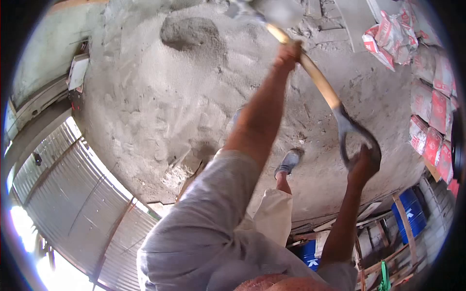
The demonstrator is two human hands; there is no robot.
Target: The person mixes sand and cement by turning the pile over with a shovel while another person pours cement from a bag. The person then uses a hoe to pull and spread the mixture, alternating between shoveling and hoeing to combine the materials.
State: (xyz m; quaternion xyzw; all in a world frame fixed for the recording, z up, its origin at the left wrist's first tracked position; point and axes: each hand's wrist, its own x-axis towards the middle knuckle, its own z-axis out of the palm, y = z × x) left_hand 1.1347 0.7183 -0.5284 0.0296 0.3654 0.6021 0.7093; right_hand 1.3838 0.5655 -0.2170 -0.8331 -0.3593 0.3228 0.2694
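A shovel with a wooden shaft (319,80) and a black D-shaped handle runs diagonally across the upper right. My left hand (290,52) is wrapped round the shaft near its blade end. At the other end, my right hand (365,164) grips the black handle. The blade (245,10) is at the top edge, blurred and partly cut off. Left of it, a mound of grey, sandy material (189,34) with a darker patch lies on the dusty floor (160,111).
Red and white bags (432,104) are stacked along the right, with crumpled ones (392,39) above. Blue drums (409,216) and timber stand at the lower right. Corrugated sheeting (68,179) is at the left. A broken block (183,169) lies near my feet.
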